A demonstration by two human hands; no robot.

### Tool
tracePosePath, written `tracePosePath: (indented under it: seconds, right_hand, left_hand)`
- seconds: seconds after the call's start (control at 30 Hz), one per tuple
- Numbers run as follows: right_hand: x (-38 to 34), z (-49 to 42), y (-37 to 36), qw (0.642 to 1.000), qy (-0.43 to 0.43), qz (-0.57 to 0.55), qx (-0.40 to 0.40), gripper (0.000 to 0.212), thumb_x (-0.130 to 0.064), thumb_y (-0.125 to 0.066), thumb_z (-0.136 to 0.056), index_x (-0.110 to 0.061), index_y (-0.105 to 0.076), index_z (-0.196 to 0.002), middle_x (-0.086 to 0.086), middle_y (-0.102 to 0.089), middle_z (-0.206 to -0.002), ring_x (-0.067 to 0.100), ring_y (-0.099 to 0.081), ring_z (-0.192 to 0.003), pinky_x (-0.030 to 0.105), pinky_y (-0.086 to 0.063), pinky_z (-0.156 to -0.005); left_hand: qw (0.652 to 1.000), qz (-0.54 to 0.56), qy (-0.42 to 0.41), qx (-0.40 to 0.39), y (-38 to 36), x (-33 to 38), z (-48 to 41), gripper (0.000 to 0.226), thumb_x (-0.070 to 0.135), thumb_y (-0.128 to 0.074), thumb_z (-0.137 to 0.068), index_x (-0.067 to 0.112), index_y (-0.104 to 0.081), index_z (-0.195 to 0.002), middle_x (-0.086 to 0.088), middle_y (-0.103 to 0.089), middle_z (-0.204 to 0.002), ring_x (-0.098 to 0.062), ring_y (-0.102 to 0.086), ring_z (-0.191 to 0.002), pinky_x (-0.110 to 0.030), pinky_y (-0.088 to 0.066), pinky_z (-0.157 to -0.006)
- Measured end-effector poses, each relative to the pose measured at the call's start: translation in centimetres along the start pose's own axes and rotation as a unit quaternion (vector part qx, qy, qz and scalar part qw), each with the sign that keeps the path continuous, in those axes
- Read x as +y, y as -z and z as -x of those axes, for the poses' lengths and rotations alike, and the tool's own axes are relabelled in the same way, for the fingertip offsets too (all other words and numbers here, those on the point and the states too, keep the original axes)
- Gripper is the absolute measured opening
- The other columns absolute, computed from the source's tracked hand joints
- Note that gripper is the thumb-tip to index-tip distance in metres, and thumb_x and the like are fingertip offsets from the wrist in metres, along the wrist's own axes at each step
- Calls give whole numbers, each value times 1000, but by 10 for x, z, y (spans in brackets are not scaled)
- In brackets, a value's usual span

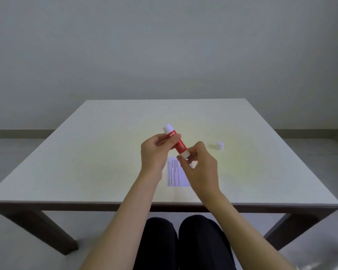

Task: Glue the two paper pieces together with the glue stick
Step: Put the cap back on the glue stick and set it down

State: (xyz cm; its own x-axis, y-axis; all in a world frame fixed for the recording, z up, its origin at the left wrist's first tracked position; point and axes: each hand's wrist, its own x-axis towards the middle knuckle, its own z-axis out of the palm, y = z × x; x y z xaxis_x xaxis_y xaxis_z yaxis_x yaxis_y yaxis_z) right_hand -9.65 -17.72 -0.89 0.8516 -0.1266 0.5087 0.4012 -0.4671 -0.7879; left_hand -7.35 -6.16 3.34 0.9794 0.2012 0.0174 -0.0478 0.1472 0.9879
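Note:
A red glue stick (179, 144) with white ends is held tilted above the table, its far end up and to the left. My left hand (157, 152) grips its upper red body. My right hand (200, 166) pinches the white lower end with thumb and fingers. The white cap (220, 146) stands by itself on the table to the right. A white paper piece with printed text (176, 173) lies flat under my hands, partly hidden by my right hand. I cannot make out a separate second paper piece.
The white table (86, 152) has dark legs and a near edge just above my dark-trousered knees (183, 240). A plain grey wall stands behind the table's far edge.

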Motion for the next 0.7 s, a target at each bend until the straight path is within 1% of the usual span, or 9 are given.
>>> tracePosePath:
  seconds: [0.07,0.13,0.3,0.37,0.43,0.5,0.57,0.63,0.7]
  right_hand:
    - [6,1,-5,961,176,194,86,17,-6,-70,-78,-4,-54,-73,6,-60,-64,26,-52,-54,33,-44,-55]
    - [7,0,-8,937,216,244,128,17,-4,-71,-75,-1,-55,-68,5,-58,-59,26,-48,-48,32,-41,-57]
    - [5,-3,-10,984,89,131,82,29,-15,-77,-73,-8,-50,-82,-19,-51,-72,2,-43,-60,27,-36,-63]
    - [10,-13,-1,990,81,109,-37,54,-44,-76,-70,-13,-51,-107,-12,-55,-103,0,-48,-73,28,-40,-66]
    - [25,-32,16,989,57,107,-84,86,-64,-63,-69,-18,-38,-136,3,-35,-143,16,-53,-105,34,-48,-80]
    - [51,-59,38,973,9,228,-43,78,-56,-52,-84,-21,-23,-148,14,-18,-156,32,-42,-128,46,-44,-97]
    - [78,-78,55,911,-60,402,-72,63,-40,-44,-95,-24,-17,-150,18,-12,-157,42,-37,-128,52,-40,-99]
    - [100,-84,60,874,-82,462,-126,54,-29,-41,-98,-24,-22,-148,17,-22,-153,41,-43,-121,49,-39,-97]
    - [112,-84,58,877,-55,452,-151,46,-20,-44,-97,-21,-37,-142,15,-41,-141,38,-51,-112,45,-40,-93]
  left_hand:
    - [999,-10,0,39,-5,-1,0,20,31,-80,-68,18,-68,-76,8,-73,-66,-9,-72,-68,-13,-43,-64]
    - [998,-18,0,64,-7,-3,1,24,37,-79,-67,20,-64,-76,5,-71,-71,-11,-70,-72,-13,-42,-62]
    - [998,-59,0,-7,-6,-9,2,9,31,-77,-71,29,-72,-78,2,-76,-82,-17,-72,-87,-27,-52,-79]
    - [999,-51,-5,14,-1,-10,-2,11,25,-77,-72,31,-70,-78,4,-75,-83,-10,-71,-83,-21,-49,-72]
    - [995,-80,-30,42,9,-9,-7,19,21,-77,-72,34,-66,-80,11,-72,-81,5,-67,-71,-10,-46,-61]
    - [983,-165,-69,50,20,-11,-9,22,21,-77,-71,35,-62,-80,19,-69,-77,10,-64,-68,-6,-42,-57]
    - [962,-248,-106,46,26,-14,-7,22,21,-76,-72,32,-61,-84,22,-67,-77,7,-64,-72,-10,-44,-63]
    - [947,-292,-129,45,27,-17,-5,23,21,-75,-74,28,-63,-92,21,-66,-82,-2,-65,-78,-16,-44,-67]
    - [935,-323,-140,48,26,-20,-3,23,22,-74,-75,25,-65,-97,16,-68,-87,-7,-65,-81,-15,-41,-66]
